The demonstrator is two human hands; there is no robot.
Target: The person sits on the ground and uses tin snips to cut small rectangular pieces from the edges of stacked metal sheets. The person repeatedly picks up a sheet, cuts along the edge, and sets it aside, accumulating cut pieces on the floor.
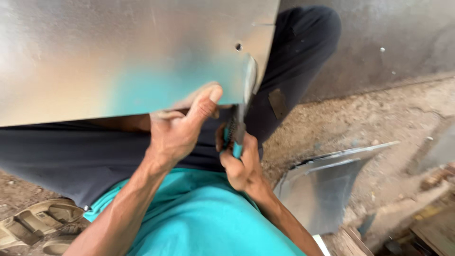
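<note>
A large shiny metal sheet [118, 52] fills the upper left and rests over my dark-trousered legs. My left hand [182, 125] grips its lower edge, thumb pressed on the face of the sheet. My right hand [239, 163] is closed around the teal handles of tin snips [241, 109]. The snips' blades point up into the sheet's right edge, just below a small round hole [238, 47]. A narrow strip of the sheet curls away beside the blades.
Another cut metal sheet [327, 185] lies on the dirt ground at the right. More sheet metal [403, 38] stands behind my knee. A sandal [35, 227] shows at the lower left, wooden pieces [431, 227] at the lower right.
</note>
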